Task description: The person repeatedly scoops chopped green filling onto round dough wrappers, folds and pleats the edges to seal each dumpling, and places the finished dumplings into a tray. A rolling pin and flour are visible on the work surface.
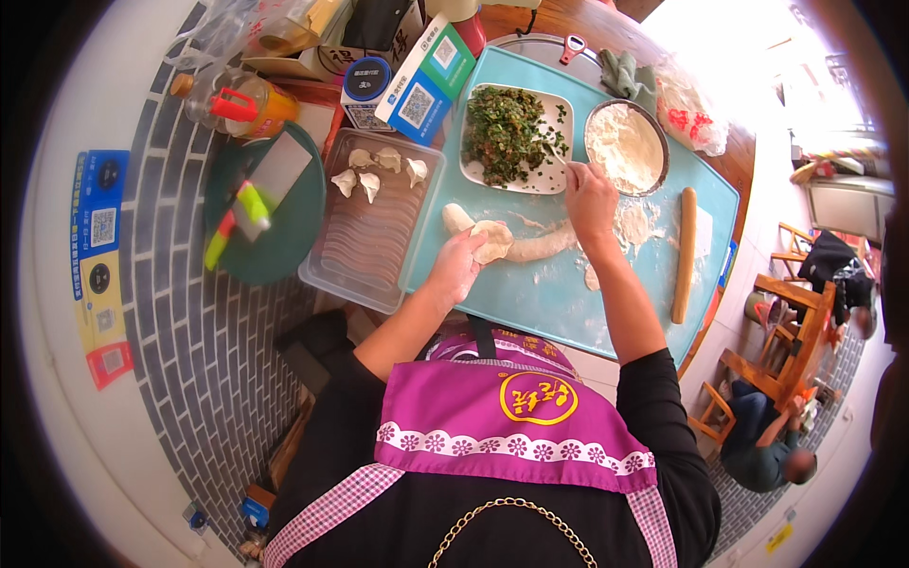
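Note:
My left hand (458, 264) holds a flat, round dough wrapper (493, 241) above the turquoise board (525, 312). In my right hand (591, 195) is a thin utensil (554, 153), its far end among the chopped filling. That filling (501, 131), green and brown bits, heaps over the left of a white square plate (561, 177). A rope of dough (543, 245) lies behind and beside my hands, with its rounded end (455, 216) at the left. Flattened dough (632, 221) rests on floury board right of my right wrist.
Several folded dumplings (369, 186) sit in a clear plastic tray (312, 273) at left. A flour bowl (625, 145) and wooden rolling pin (684, 255) are at right. A cleaver (280, 174) lies on a green round board (273, 266). Seated people (760, 444) are at far right.

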The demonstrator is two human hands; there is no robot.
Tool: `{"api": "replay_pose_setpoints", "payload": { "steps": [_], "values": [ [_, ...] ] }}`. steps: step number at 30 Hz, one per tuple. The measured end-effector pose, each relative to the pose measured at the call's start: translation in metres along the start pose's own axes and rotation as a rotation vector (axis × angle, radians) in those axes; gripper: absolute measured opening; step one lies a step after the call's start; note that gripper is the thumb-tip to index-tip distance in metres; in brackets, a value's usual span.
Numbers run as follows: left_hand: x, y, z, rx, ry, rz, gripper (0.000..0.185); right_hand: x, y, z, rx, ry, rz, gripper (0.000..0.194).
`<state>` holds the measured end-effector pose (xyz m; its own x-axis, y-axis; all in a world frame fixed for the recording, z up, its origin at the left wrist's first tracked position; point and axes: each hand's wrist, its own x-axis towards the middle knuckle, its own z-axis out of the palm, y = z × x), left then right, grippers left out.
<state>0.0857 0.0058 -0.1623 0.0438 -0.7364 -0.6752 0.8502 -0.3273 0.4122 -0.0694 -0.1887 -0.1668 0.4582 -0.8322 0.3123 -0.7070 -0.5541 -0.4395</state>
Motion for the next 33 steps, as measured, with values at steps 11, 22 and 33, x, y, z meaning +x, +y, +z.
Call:
{"api": "replay_pose_setpoints", "payload": {
  "steps": [11, 22, 33],
  "values": [
    [0.006, 0.001, -0.004, 0.236, 0.055, 0.116, 0.032, -0.003, 0.001, 0.023, 0.466, -0.163, 0.646, 0.02],
    [0.011, -0.002, -0.001, 0.121, 0.113, 0.12, 0.025, -0.011, -0.013, 0.031, 0.508, 0.123, 0.582, 0.017],
    [0.028, 0.023, 0.026, -0.193, 0.041, 0.092, 0.047, -0.012, -0.01, 0.009, 0.89, 0.067, 0.796, 0.022]
  ]
}}
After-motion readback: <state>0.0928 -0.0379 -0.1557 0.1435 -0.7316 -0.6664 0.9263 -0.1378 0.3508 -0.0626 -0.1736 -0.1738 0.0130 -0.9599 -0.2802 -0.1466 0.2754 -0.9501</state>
